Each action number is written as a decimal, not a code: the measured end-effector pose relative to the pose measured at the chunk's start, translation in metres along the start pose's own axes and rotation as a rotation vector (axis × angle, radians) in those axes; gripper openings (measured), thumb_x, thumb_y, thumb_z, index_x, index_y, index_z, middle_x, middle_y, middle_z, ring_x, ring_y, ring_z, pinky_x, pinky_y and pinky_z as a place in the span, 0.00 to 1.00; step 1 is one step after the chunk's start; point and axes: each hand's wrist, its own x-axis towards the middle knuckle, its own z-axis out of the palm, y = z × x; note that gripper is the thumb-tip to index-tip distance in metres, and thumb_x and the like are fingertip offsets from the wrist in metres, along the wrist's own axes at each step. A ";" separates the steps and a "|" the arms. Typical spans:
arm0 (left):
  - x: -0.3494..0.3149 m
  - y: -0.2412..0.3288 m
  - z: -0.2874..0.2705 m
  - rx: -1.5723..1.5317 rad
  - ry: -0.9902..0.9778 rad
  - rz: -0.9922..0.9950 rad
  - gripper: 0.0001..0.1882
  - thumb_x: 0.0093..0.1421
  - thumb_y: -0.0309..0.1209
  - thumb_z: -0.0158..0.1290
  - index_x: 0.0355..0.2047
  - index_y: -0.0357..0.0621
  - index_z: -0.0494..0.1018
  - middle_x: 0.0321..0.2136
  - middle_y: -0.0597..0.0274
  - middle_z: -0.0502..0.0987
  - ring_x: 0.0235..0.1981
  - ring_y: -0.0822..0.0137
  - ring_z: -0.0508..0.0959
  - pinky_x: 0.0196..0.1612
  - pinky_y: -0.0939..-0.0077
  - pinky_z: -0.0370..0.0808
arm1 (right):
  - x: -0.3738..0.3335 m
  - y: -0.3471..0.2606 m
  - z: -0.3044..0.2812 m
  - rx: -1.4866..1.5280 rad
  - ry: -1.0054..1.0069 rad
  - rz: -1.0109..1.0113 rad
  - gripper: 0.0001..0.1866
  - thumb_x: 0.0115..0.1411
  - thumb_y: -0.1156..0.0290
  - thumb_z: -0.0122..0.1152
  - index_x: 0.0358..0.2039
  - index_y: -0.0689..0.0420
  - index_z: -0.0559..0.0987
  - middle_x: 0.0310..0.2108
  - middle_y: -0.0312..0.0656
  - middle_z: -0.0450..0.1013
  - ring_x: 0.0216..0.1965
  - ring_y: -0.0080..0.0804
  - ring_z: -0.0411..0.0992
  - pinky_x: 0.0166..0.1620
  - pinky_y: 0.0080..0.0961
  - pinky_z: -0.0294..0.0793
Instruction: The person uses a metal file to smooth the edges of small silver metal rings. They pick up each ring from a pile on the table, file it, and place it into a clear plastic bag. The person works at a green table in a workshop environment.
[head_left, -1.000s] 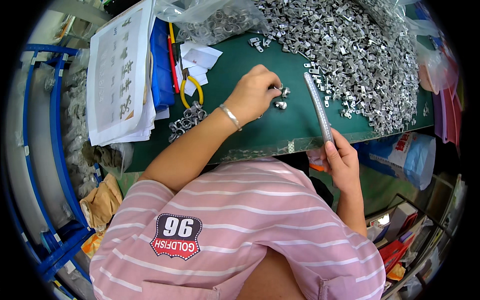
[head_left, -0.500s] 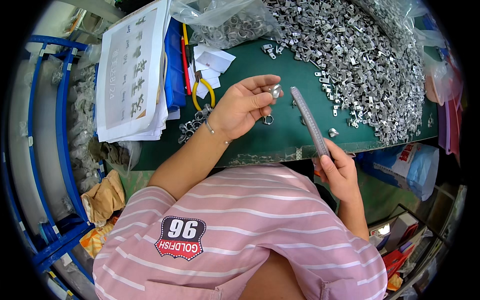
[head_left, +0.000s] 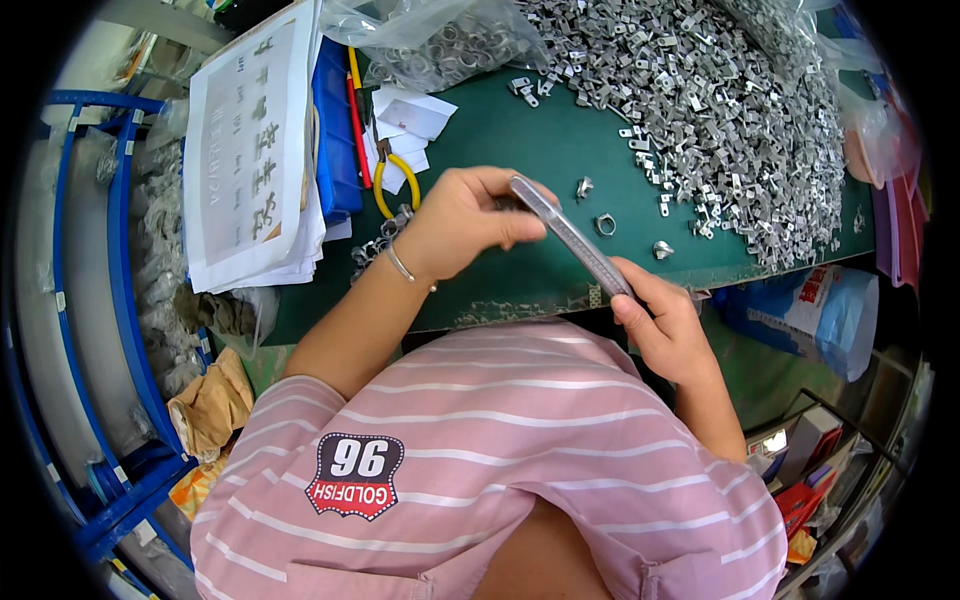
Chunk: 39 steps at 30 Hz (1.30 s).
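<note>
Nearest, a pink shirt with white stripes is seen. At the right, the near end of a slim grey bar is gripped between the thumb and fingers of the right hand. The bar is slanted toward the far left, and its far end is set across the fingertips of the left hand. Those fingers are curled with the thumb extended; whether anything is pinched there cannot be told, since the fingertips are partly covered. Beyond the bar, on the green table, a rounded metal piece, a metal ring and a small metal fitting are spread well apart from the heap. At the left, yellow-handled pliers are laid near white papers. Farther, rings are held in a clear bag, and the far right is covered by a heap of metal clips.
</note>
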 end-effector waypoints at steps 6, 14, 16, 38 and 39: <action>-0.001 -0.008 0.007 -0.064 -0.041 0.023 0.15 0.45 0.21 0.60 0.35 0.34 0.73 0.26 0.64 0.71 0.23 0.76 0.69 0.23 0.86 0.66 | 0.003 -0.006 -0.003 0.162 -0.112 0.134 0.17 0.60 0.70 0.48 0.49 0.63 0.69 0.34 0.45 0.72 0.34 0.30 0.69 0.40 0.23 0.68; 0.003 -0.006 0.016 0.105 -0.068 0.072 0.15 0.49 0.23 0.58 0.38 0.34 0.72 0.26 0.65 0.71 0.22 0.78 0.68 0.23 0.87 0.65 | -0.003 0.003 -0.006 0.171 -0.050 0.118 0.18 0.60 0.69 0.48 0.50 0.63 0.68 0.28 0.37 0.70 0.27 0.21 0.66 0.33 0.18 0.67; 0.008 -0.004 0.015 -0.021 -0.019 0.118 0.14 0.52 0.26 0.55 0.39 0.35 0.71 0.27 0.65 0.71 0.22 0.79 0.67 0.24 0.87 0.65 | -0.011 0.005 -0.007 0.271 0.002 0.205 0.18 0.60 0.69 0.49 0.50 0.63 0.68 0.26 0.35 0.68 0.24 0.18 0.65 0.28 0.15 0.66; 0.034 -0.006 0.026 -0.216 -0.044 -0.085 0.08 0.60 0.28 0.48 0.38 0.38 0.69 0.34 0.52 0.74 0.23 0.79 0.68 0.20 0.90 0.64 | -0.025 0.027 -0.023 0.418 0.285 0.219 0.20 0.62 0.66 0.48 0.52 0.63 0.66 0.20 0.31 0.65 0.16 0.13 0.59 0.19 0.09 0.57; 0.032 -0.005 0.023 -0.334 -0.059 -0.091 0.10 0.61 0.29 0.47 0.40 0.37 0.68 0.35 0.51 0.74 0.23 0.80 0.67 0.20 0.92 0.63 | -0.024 0.026 -0.021 0.419 0.269 0.226 0.21 0.62 0.66 0.48 0.52 0.63 0.66 0.20 0.32 0.65 0.15 0.13 0.59 0.19 0.09 0.57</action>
